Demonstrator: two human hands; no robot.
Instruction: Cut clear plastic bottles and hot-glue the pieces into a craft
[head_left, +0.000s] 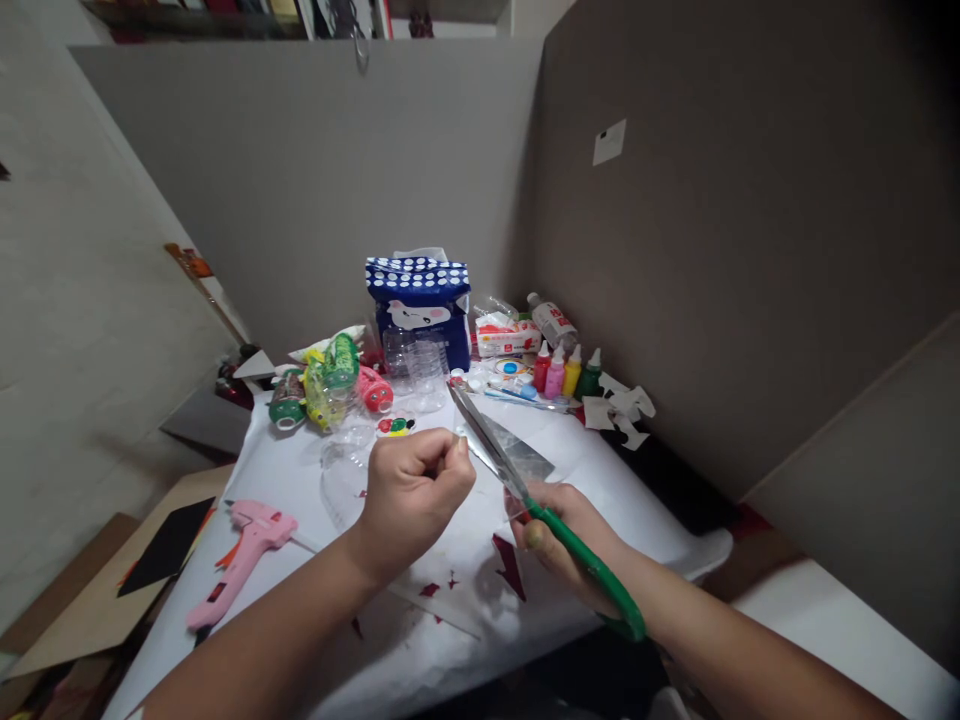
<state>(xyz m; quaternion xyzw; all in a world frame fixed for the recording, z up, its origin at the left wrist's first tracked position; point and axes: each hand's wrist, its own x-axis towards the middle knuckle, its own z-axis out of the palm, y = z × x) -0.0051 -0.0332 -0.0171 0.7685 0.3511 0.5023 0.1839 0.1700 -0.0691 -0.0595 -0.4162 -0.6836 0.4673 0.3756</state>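
Green-handled scissors [559,525] rest in my right hand [574,540]. Their long metal blades point up and left, and the handle loops slant back over my wrist. Something thin and reddish shows by the fingertips of that hand, too small to name. My left hand [420,490] is closed just left of the blades, thumb pressed against the curled fingers. What it may pinch is hidden. Behind the blades a flat grey sheet [529,458] lies on the table. Below my hands are dark red scraps [510,567] on the white table cover [637,510].
A pink glue gun [251,545] lies at the left. Painted bottle figures [326,385] and clear plastic cups [424,370] stand at the back, beside a blue tissue pack [420,310]. Paint bottles [562,373] and white paper cutouts [619,408] are at the right. Grey panels [315,180] enclose the table.
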